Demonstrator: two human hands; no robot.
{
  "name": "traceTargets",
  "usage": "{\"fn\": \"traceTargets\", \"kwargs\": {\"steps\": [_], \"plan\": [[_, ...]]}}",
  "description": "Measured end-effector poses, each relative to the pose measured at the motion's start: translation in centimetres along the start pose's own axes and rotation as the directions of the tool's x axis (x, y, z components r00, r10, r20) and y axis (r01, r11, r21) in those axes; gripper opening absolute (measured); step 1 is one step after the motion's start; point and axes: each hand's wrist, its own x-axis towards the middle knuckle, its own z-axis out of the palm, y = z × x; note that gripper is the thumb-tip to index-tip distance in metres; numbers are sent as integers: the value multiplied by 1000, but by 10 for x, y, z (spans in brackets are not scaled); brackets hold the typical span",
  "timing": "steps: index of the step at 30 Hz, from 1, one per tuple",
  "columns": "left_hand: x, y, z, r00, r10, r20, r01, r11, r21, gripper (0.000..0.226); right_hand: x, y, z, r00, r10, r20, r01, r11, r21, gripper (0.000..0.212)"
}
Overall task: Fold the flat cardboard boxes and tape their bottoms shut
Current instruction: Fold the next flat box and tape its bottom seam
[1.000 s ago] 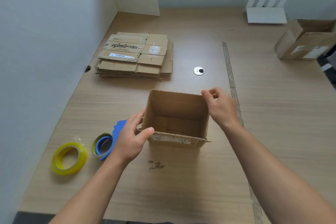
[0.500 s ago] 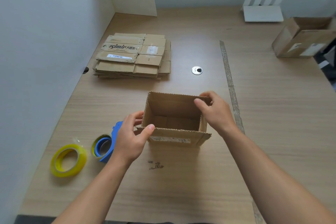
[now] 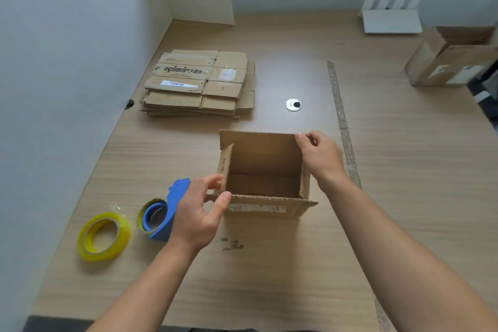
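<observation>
Flaps are what change in this last second. On my feed the box (image 3: 265,164) stands mouth-up on the surface (image 3: 269,277), where it stood a second ago, but its top edge looks different. The left flap (image 3: 225,167) now leans in over the opening and shows its printed face, where before I saw only a plain left wall. The right flap (image 3: 304,178), tipped inward half a second ago, stands up again. The near flap (image 3: 269,206) lies folded outward toward me, label up, as it did.

The right hand (image 3: 322,159) is back at the far right corner of the box and pinches the top edge there, fingers curled over it. The left hand (image 3: 196,213) is at the near left corner. Its thumb lies on the end of the near flap and its curled fingers sit at the near edge of the left flap, a light pinch as far as I can tell.

Inside the box the bottom flaps lie folded flat; whether tape is on them I cannot tell. I judge the hands are squaring the box, not taping yet. The tape dispenser (image 3: 176,197) sits just left of the box, untouched, with the yellow tape roll (image 3: 103,236) farther left. The stack of flat boxes (image 3: 199,83) lies beyond the box to its left, so more folding remains.
</observation>
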Motion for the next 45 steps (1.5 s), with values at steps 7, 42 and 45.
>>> {"fn": "traceTargets", "kwargs": {"steps": [7, 42, 45], "plan": [[8, -1, -6, 994, 20, 112, -26, 998, 56, 47, -11, 15, -8, 997, -58, 47, 52, 990, 134, 8], [3, -28, -11, 994, -92, 67, 93, 996, -18, 66, -45, 56, -33, 970, -66, 234, -32, 921, 389, 29], [-3, -42, -7, 972, -220, 83, 226, 972, -59, 68, -56, 82, -35, 976, 16, 215, -106, 904, 415, 24]]}}
